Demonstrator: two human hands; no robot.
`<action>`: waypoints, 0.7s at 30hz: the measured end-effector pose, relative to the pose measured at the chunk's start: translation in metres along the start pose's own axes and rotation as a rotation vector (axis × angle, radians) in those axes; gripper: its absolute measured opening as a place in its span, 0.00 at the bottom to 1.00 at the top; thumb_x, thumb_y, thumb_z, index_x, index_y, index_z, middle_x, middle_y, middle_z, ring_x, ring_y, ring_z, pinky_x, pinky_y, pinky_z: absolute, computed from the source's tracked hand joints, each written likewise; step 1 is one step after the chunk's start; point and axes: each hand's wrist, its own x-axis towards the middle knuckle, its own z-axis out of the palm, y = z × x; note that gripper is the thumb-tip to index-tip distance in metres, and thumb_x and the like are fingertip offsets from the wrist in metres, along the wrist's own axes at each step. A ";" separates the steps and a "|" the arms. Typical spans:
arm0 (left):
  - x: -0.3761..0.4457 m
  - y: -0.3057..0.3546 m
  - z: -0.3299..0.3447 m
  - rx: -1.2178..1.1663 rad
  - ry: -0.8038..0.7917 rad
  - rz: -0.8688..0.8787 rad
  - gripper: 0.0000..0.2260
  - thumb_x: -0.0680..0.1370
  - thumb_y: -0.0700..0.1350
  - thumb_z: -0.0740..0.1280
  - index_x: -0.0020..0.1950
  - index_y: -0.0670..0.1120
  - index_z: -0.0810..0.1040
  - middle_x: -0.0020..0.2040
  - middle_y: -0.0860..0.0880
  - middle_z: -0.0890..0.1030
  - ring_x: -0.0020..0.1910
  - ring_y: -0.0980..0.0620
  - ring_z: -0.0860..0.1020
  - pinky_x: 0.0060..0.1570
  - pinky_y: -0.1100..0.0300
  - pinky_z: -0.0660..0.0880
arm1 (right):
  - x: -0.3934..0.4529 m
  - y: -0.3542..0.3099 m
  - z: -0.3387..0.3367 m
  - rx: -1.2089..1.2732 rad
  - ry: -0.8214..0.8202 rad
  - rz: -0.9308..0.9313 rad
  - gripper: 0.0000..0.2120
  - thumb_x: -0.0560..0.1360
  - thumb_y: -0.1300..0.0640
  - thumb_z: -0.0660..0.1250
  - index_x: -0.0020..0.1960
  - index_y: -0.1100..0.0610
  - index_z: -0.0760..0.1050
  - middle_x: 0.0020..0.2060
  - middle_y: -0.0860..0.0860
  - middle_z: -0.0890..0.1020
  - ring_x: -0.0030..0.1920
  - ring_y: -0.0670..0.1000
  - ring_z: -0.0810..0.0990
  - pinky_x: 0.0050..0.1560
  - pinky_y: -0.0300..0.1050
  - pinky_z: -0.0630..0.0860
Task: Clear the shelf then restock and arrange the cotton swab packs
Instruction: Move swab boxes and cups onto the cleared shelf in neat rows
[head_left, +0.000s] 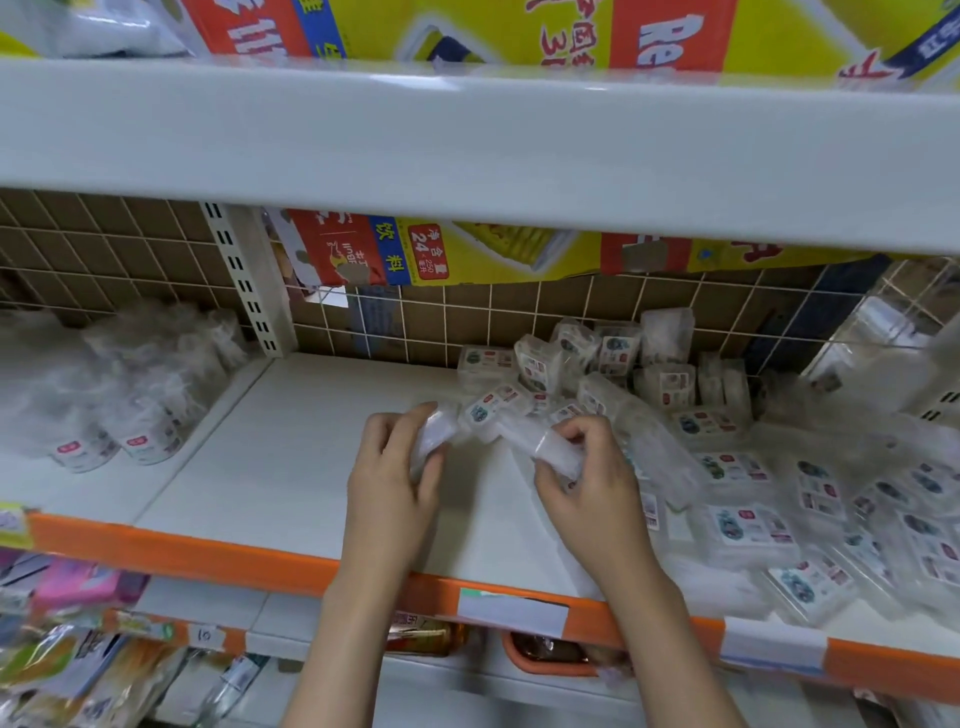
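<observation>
- A white metal shelf (311, 467) with an orange front strip (208, 556) carries the goods; a second white shelf board (467, 140) hangs close overhead and bears yellow and red printed cartons (467, 31).
- Behind the shelf runs a brown tiled wall with a wire grid (104, 244), and a white slotted upright post (249, 291) splits the bay at the back left.
- Left of the post lie clear round tubs with white and red labels (135, 436), blurred, well apart from the hands.
- A loose heap of clear plastic cotton swab packs with blue and red labels (727, 467) covers the right half of the shelf, from the back wall to the front edge, some tilted, some flat.
- The left hand (395, 478) curls its fingers round one clear swab pack (434, 434), thumb below, fingertips over its top.
- The right hand (587, 483) grips another clear swab pack (550, 449) between thumb and bent fingers; this pack slants towards the heap.
- The two held packs sit just beside each other above the middle of the shelf, close to the heap's left edge.
- Bare white shelf surface stretches from the hands leftwards to the post and forwards to the orange strip.
- White price tags (511, 610) sit on the strip below the wrists.
- Beneath, a lower shelf holds coloured packets (78, 587) and an orange tray (550, 660).
</observation>
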 end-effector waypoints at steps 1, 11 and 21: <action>0.001 0.001 -0.001 0.004 -0.008 -0.011 0.17 0.74 0.41 0.66 0.63 0.44 0.76 0.49 0.46 0.71 0.43 0.58 0.68 0.43 0.69 0.63 | 0.001 0.000 0.000 0.022 -0.009 0.015 0.17 0.69 0.65 0.69 0.55 0.56 0.68 0.47 0.46 0.73 0.48 0.52 0.75 0.47 0.45 0.72; 0.005 -0.017 -0.019 -0.095 -0.062 -0.166 0.26 0.72 0.31 0.67 0.69 0.41 0.65 0.55 0.52 0.69 0.48 0.66 0.67 0.47 0.79 0.63 | 0.015 -0.011 0.022 -0.042 -0.056 0.003 0.16 0.70 0.65 0.70 0.57 0.58 0.74 0.52 0.52 0.79 0.53 0.50 0.74 0.50 0.31 0.63; 0.052 -0.109 -0.110 0.219 0.033 0.070 0.19 0.66 0.39 0.66 0.57 0.48 0.77 0.54 0.49 0.78 0.53 0.48 0.73 0.45 0.59 0.57 | 0.021 -0.088 0.116 -0.070 0.022 0.032 0.24 0.71 0.67 0.67 0.67 0.61 0.69 0.53 0.53 0.72 0.50 0.41 0.67 0.50 0.19 0.57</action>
